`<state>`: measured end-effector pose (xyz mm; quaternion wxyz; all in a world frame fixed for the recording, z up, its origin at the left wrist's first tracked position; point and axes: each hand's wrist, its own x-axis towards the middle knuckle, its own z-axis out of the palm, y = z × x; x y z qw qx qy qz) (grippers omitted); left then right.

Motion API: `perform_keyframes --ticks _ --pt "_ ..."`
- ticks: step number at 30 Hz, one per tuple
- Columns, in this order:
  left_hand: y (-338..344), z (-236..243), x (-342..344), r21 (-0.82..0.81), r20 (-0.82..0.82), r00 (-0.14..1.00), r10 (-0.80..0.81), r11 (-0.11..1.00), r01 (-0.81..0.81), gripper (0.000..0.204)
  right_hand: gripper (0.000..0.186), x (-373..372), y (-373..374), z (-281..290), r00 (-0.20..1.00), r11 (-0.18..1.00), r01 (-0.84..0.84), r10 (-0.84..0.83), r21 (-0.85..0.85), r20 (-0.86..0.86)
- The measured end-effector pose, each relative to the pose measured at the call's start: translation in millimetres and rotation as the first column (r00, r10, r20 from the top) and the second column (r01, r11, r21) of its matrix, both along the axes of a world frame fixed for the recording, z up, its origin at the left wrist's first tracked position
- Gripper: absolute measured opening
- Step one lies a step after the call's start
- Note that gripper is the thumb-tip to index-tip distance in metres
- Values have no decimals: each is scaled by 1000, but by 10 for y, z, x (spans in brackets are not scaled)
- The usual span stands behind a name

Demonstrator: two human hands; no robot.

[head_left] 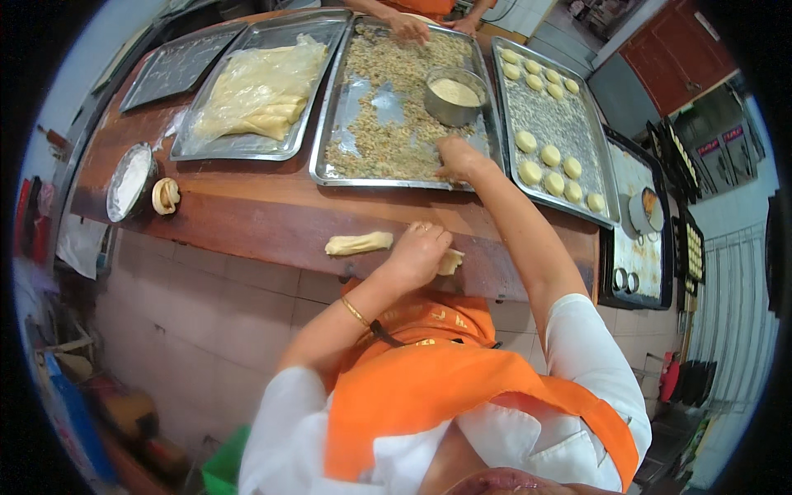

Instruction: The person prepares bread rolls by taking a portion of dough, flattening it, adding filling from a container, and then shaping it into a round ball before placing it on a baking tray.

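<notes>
My left hand (421, 254) is closed over a piece of pale dough (450, 262) near the front edge of the wooden table; some of the dough shows beside the fingers. A longer dough roll (359, 243) lies on the wood just to its left. My right hand (462, 158) reaches into the near right corner of a large metal tray (396, 183) spread with crumbly, grainy filling (379, 132). Its fingers are curled down at the filling, and what they hold is hidden. Behind it, a round metal bowl (456, 96) with a pale grainy heap stands in the tray.
Left are a plastic-covered dough tray (256, 91), a bowl of white powder (130, 183) and a roll of tape (166, 196). A floured tray (554, 124) with several dough balls sits right. Across the table, another person's hand (408, 29) is over the filling tray.
</notes>
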<state>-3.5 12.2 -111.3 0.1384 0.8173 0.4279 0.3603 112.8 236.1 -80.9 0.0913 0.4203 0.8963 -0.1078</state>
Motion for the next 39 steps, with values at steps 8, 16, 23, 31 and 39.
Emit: perform_keyframes --ticks 8,16,23,31,39 --pt "-77 -36 -222 -482 875 288 388 645 593 8 64 -564 -6 -157 811 936 -142 297 323 -504" --pt "-51 184 -397 -258 862 -77 500 565 784 26 42 -787 -80 -83 901 881 -376 420 288 -111" --pt "-115 264 -435 -325 841 -68 537 600 731 23 22 -914 203 -368 916 929 -245 316 279 -248" --pt "-244 225 -497 -310 822 -138 552 638 705 32 33 -667 193 51 205 478 -17 -858 -878 -471" --pt "-248 321 -325 -345 796 -142 589 634 692 30 45 -479 70 -16 246 710 292 -703 -640 -668"
